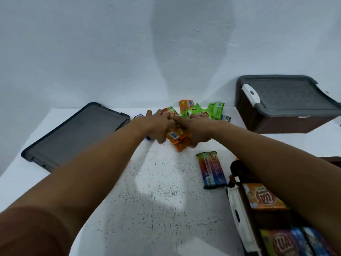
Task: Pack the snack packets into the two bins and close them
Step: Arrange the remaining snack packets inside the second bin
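Observation:
Both arms reach across the white table [158,191]. My left hand [158,128] and my right hand [199,130] squeeze a stack of orange snack packets [180,138] between them at the far middle. Behind them lie more packets, green [214,109] and orange [186,105]. A rainbow-coloured packet [211,169] lies alone to the right. At the lower right, an open brown bin [239,209] with a white latch holds several packets [265,198]. A second brown bin [287,124] stands at the far right with its grey lid [287,95] on it.
A loose dark grey lid [73,135] lies flat on the left part of the table. A white wall rises right behind the table's far edge. A blue packet edge [138,115] peeks out behind my left wrist.

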